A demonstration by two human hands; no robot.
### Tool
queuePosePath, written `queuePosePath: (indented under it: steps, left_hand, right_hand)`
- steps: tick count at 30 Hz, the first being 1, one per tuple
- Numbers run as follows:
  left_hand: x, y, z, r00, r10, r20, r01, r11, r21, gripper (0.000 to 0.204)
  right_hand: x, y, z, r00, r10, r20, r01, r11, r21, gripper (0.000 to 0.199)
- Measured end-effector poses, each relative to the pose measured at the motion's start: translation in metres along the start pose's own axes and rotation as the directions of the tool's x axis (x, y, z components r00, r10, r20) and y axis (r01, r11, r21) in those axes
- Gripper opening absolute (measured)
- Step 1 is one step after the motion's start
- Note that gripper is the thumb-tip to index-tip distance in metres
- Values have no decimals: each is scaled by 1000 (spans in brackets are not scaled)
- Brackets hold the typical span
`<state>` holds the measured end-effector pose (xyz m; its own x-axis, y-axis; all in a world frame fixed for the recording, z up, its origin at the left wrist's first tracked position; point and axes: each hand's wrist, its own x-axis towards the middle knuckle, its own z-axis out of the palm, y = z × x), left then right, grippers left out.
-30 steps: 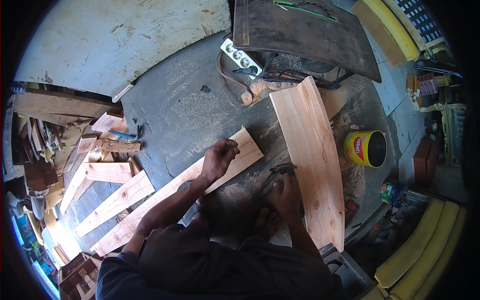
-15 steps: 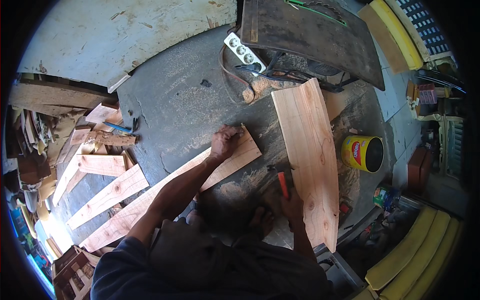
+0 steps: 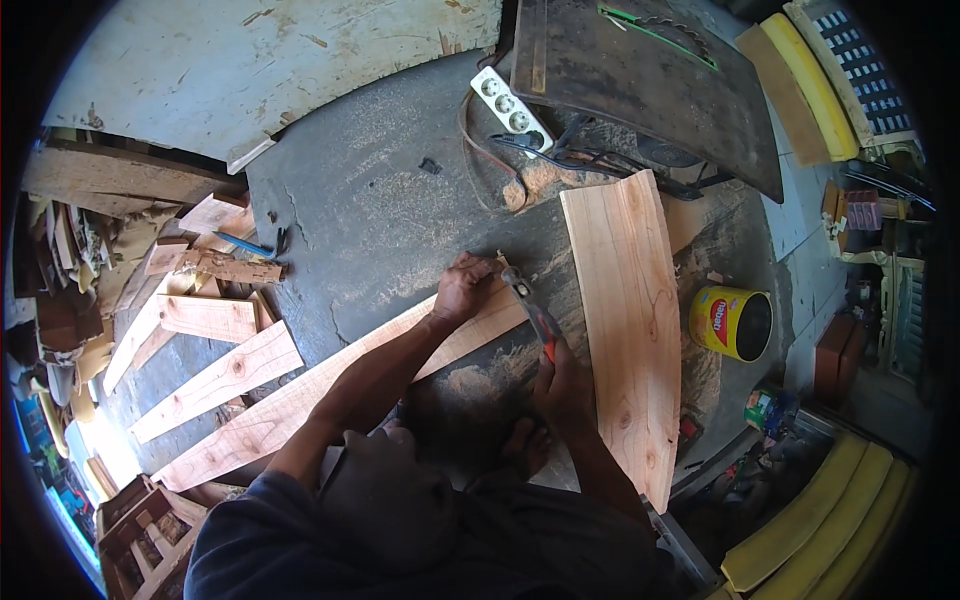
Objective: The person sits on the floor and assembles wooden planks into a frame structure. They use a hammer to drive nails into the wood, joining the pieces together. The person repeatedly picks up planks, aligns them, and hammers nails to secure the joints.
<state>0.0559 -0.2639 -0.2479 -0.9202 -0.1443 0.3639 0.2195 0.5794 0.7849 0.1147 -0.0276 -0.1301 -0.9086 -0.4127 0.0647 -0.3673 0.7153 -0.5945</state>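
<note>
A long wooden board (image 3: 255, 428) lies slantwise on the floor, running from lower left up to the middle. My left hand (image 3: 466, 288) is closed over its far end, fingers pinched at the top corner; whatever they hold is too small to make out. My right hand (image 3: 564, 388) grips a hammer (image 3: 535, 312) by its orange-red handle. The hammer's head is right beside my left fingertips, above the board's end. To the right of my right hand, a wider wooden plank (image 3: 628, 330) lies lengthwise.
Cut wood pieces (image 3: 215, 375) lie at the left, with a blue-handled tool (image 3: 243, 245) on top. A yellow tub (image 3: 732, 323) stands right of the wide plank. A power strip (image 3: 508, 108) and cables lie near a saw table (image 3: 650, 80). Sawdust covers parts of the grey floor.
My right hand has raised the hammer up and to the left, bringing its head to my left fingers. The left hand keeps its place at the board's end. The whole view has shifted slightly.
</note>
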Motion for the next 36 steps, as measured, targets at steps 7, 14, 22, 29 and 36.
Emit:
queuePosePath:
  steps: [7,14,22,29,36]
  left_hand:
    - [-4,4,-3,982,-186,35,187,982,-32,15]
    - [12,25,-40,798,-583,153,540,579,-610,12]
    - [25,52,-37,664,-671,330,744,636,-203,19]
    - [9,13,0,851,-524,31,475,744,-469,17]
    - [4,14,8,810,-585,44,549,729,-408,16]
  right_hand:
    - [22,-29,-17,974,225,-2,-221,961,165,36]
    - [0,-24,-28,922,384,40,-378,877,295,35]
    - [-6,-5,-23,883,470,13,-436,808,397,30]
    - [-11,-6,-28,866,500,32,-467,783,411,32]
    - [-16,1,-29,860,507,61,-492,790,367,33]
